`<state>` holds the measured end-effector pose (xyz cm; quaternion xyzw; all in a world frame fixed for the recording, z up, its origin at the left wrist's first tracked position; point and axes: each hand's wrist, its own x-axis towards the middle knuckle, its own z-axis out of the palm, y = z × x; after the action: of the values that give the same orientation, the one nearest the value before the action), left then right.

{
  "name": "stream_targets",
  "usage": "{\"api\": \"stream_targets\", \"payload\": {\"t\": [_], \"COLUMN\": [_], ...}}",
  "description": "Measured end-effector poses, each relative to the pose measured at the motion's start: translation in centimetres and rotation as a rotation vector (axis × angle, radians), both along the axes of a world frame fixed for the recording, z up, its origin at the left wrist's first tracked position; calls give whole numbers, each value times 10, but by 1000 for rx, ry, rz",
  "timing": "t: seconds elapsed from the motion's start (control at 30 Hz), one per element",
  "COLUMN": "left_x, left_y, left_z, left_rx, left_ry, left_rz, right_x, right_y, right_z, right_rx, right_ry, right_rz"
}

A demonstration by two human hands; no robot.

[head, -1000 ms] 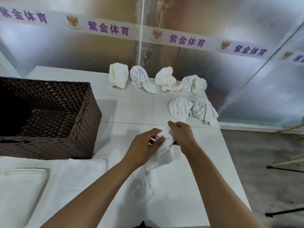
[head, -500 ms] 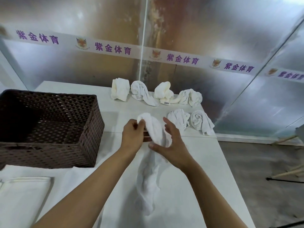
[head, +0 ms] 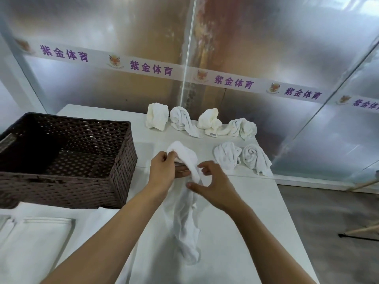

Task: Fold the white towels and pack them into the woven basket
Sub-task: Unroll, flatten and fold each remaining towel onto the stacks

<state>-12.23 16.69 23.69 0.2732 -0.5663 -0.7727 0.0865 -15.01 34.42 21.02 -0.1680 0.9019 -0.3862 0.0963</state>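
A crumpled white towel hangs above the white table, its lower end trailing onto the surface. My left hand pinches the towel's upper edge. My right hand curls thumb and fingers round the twisted part just below. The dark brown woven basket stands to the left, with nothing visible inside. Several rolled or bunched white towels lie at the table's far side.
Two folded white towels lie flat at the near left, in front of the basket. A glass wall with a lettered white band runs behind the table. The table's right edge drops to a grey floor with a wooden stand's legs.
My hands lifted the towel higher and drew it out, so it now hangs longer. The view tilted up and the hands moved slightly apart.
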Motion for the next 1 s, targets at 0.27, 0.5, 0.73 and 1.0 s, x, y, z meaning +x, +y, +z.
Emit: {"api": "stream_targets", "payload": {"t": [0.27, 0.5, 0.73, 1.0], "left_x": [5, 7, -17, -29], "left_y": [-17, -13, 2, 3], "left_z": [10, 0, 56, 69], "left_rx": [-82, -641, -766, -726], "left_ry": [36, -2, 416, 457], "left_rz": [70, -46, -502, -395], "right_x": [-14, -35, -30, -47], "right_y": [9, 5, -8, 34], "right_z": [2, 69, 106, 100], "right_rx": [-415, -602, -501, -73], "right_ry": [87, 165, 147, -281], "right_rz": [-287, -302, 65, 199]}}
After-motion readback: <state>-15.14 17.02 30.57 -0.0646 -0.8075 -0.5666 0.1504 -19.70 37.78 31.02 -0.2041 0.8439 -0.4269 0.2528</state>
